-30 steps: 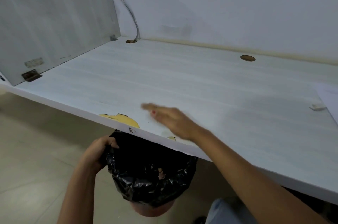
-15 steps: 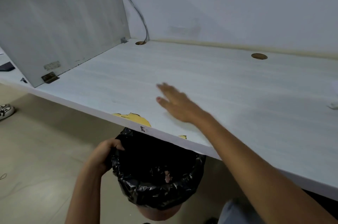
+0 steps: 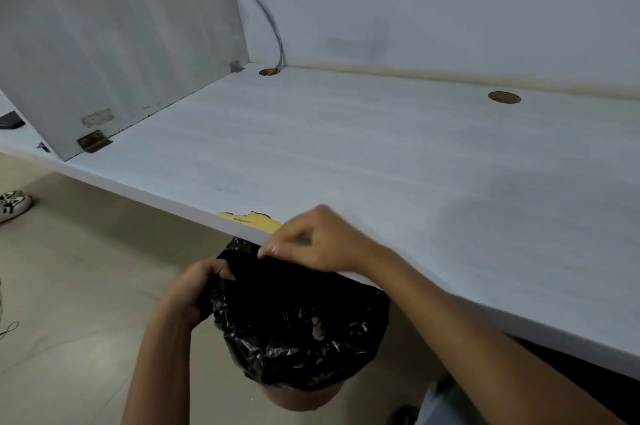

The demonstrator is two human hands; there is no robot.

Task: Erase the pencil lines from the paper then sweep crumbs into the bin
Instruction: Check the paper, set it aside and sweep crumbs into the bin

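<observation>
A small bin [image 3: 298, 338] lined with a crinkled black bag hangs just below the front edge of the pale desk [image 3: 381, 161]. My left hand [image 3: 197, 289] grips the bin's left rim and holds it up against the desk edge. My right hand [image 3: 318, 241] lies at the desk's front edge directly above the bin, fingers bent down over the edge, holding nothing that I can see. No paper, eraser or crumbs show in the head view.
A chipped yellow patch [image 3: 256, 220] marks the desk edge left of my right hand. Two cable holes [image 3: 269, 71] [image 3: 504, 97] sit along the back, a cable running up the wall. A side panel [image 3: 114, 50] closes the left. A shoe [image 3: 12, 204] lies on the floor.
My right hand swept from the desk surface back toward me to the front edge above the bin, its fingers now bent. The left hand kept its hold on the bin. The paper left the view.
</observation>
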